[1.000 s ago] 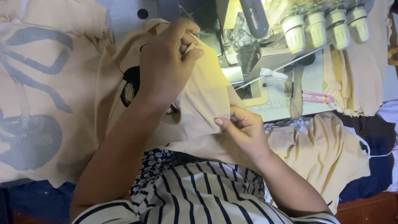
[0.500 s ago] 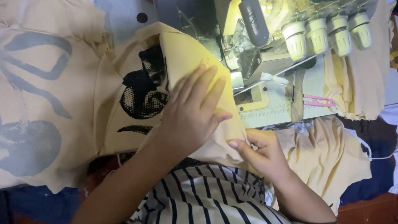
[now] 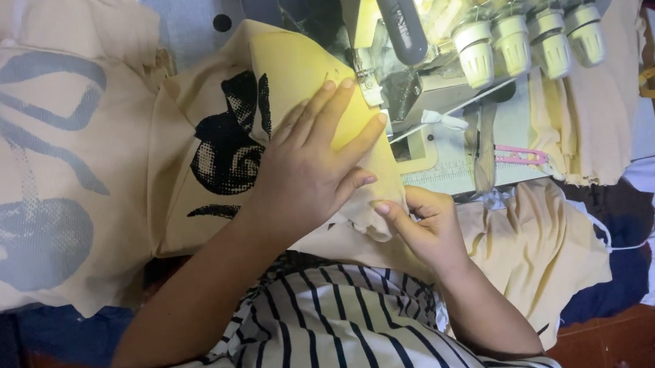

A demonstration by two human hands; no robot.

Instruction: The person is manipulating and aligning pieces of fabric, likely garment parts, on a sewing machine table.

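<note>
Crowding the sewing machine [image 3: 444,45], cream fabric [image 3: 281,73] covers the table [image 3: 181,10].

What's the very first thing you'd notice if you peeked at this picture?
The left hand pressed flat on a cream fabric piece with a black print, right in the middle. Just beside it, top centre, stands a lit-up sewing machine with four white knobs in a row. The right hand pinches the fabric's edge below the machine, and a big cream cloth with a grey bow print fills the left side.
</note>
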